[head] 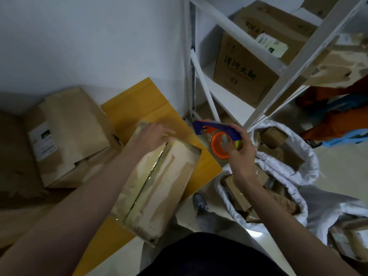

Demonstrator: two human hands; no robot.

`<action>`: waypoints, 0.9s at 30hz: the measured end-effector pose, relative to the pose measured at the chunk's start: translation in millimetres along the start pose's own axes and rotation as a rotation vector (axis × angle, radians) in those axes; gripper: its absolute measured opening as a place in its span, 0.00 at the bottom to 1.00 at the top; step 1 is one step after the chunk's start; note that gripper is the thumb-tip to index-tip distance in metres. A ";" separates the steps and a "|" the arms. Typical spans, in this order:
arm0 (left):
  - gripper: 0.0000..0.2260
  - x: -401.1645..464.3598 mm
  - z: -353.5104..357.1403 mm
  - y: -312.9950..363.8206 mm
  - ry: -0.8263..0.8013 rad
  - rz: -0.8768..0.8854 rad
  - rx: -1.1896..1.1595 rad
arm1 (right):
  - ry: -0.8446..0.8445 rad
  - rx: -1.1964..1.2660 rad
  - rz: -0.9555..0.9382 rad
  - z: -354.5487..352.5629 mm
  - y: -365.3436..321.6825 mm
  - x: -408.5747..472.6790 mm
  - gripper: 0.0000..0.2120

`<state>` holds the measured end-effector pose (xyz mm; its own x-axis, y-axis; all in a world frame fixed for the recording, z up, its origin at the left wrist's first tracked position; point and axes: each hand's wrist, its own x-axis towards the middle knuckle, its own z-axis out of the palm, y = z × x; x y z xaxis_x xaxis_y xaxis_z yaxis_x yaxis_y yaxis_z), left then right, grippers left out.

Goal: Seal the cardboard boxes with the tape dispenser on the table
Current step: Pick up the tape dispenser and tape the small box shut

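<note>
On yellow table [201, 166]: cardboard box [159, 188], centre seam glossy, probably taped. Left hand [151, 136] presses far end, fingers fairly straight. Right hand [239, 148] clamped on tape dispenser [219, 136], off table edge. Box likely light, stiff; steady by ends.

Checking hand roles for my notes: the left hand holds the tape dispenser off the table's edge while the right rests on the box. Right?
Not quite: the head view shows the hands swapped. The right hand holds the tape dispenser; the left hand rests on the box.
</note>
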<state>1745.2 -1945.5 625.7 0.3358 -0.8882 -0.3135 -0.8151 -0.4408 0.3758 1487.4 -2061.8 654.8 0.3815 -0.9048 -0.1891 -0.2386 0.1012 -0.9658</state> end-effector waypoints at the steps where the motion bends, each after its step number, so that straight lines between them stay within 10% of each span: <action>1: 0.36 -3.2 -2.3 -8.5 -0.024 0.006 0.013 | -0.009 0.006 0.000 2.8 -1.1 -1.2 0.20; 6: 0.18 0.8 -0.7 -11.0 -0.070 -0.055 0.135 | -0.032 0.039 0.027 24.2 -1.0 -8.8 0.22; 12: 0.31 -5.6 -5.8 -28.4 0.007 -0.218 0.181 | -0.094 0.075 0.076 47.2 7.7 -20.9 0.23; 27: 0.25 -15.0 5.8 -63.4 0.267 -0.453 -0.501 | -0.111 0.092 0.105 63.0 15.7 -22.2 0.21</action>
<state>1789.1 -1903.5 601.4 0.7449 -0.5777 -0.3338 -0.2760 -0.7223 0.6342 1531.4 -2014.1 632.6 0.4564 -0.8366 -0.3030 -0.2012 0.2347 -0.9510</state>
